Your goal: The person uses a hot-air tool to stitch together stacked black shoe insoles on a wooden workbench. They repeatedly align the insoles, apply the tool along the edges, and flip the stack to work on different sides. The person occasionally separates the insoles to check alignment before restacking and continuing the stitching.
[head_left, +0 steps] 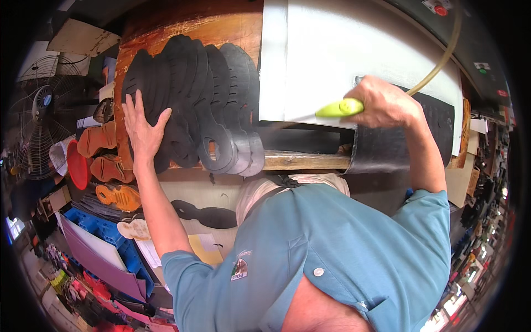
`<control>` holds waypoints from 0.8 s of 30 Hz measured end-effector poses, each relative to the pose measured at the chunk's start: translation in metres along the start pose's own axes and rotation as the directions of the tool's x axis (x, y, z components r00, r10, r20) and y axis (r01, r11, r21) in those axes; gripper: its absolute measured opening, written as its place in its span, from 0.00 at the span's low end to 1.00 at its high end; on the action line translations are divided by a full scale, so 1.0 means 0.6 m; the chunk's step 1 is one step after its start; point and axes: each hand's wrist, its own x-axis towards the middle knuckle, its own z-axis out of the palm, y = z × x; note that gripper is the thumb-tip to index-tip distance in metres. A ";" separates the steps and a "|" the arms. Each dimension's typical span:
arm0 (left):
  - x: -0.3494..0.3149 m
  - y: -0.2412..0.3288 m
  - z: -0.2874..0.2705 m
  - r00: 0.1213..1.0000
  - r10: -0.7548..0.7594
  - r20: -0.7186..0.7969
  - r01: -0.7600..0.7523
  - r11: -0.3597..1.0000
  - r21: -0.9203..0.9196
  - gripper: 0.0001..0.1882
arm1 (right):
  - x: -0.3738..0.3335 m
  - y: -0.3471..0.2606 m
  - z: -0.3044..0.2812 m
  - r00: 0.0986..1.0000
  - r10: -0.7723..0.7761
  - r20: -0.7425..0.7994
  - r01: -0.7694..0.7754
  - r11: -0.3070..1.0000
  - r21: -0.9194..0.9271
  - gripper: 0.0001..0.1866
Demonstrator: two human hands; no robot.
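Note:
My left hand [142, 124] lies flat with its fingers spread on the left side of overlapping rows of black sole-shaped cut pieces [218, 146]. Several of these pieces have slits, and some have a round hole at the near end. In my right hand [387, 102] is a lime-green air blow gun [338, 107], gripped by its handle. Its thin nozzle points left toward the pieces and looks blurred. From behind the hand, a yellowish hose [442, 58] rises to the upper right. The grip and trigger fingers are partly hidden.
A white board [321, 61] covers much of the worn wooden table [301, 160]. Black sheet material [381, 149] hangs over its front edge at right. To the left are a wire fan [41, 105], brown sole pieces [98, 139], a red dish [79, 166] and a blue crate [83, 221].

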 end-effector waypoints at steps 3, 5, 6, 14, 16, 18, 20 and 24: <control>0.000 0.000 0.000 1.000 -0.023 0.011 0.023 0.999 -0.022 0.52 | -0.002 0.004 0.003 0.957 0.120 -0.262 -0.130 0.991 -0.022 0.13; 0.000 0.000 0.000 1.000 -0.022 0.011 0.022 0.999 -0.027 0.52 | -0.005 0.003 0.006 0.915 0.095 -0.392 -0.136 0.988 -0.079 0.12; 0.000 0.000 0.000 1.000 -0.014 0.007 0.014 0.999 -0.030 0.52 | -0.009 0.001 0.007 0.885 0.061 -0.462 -0.118 0.988 -0.096 0.12; 0.000 0.000 0.001 1.000 -0.004 -0.005 0.004 1.000 -0.018 0.52 | -0.043 -0.015 0.001 0.964 0.010 -0.264 -0.046 0.990 -0.130 0.11; 0.000 0.001 0.000 1.000 -0.003 -0.005 0.003 1.000 -0.021 0.52 | -0.038 -0.019 -0.002 0.932 -0.032 -0.360 -0.048 0.976 -0.213 0.11; -0.001 0.001 -0.001 1.000 0.006 -0.004 -0.006 1.000 -0.027 0.52 | -0.037 -0.024 -0.006 0.952 -0.018 -0.304 -0.053 0.973 -0.225 0.10; -0.003 0.000 0.000 1.000 0.003 -0.012 -0.003 1.000 -0.028 0.52 | -0.040 -0.028 -0.011 0.947 0.060 -0.316 -0.129 0.970 -0.204 0.10; -0.001 -0.004 0.007 0.999 0.025 -0.040 -0.026 0.999 -0.030 0.46 | -0.045 -0.030 -0.018 0.986 -0.145 -0.082 0.125 0.970 -0.210 0.12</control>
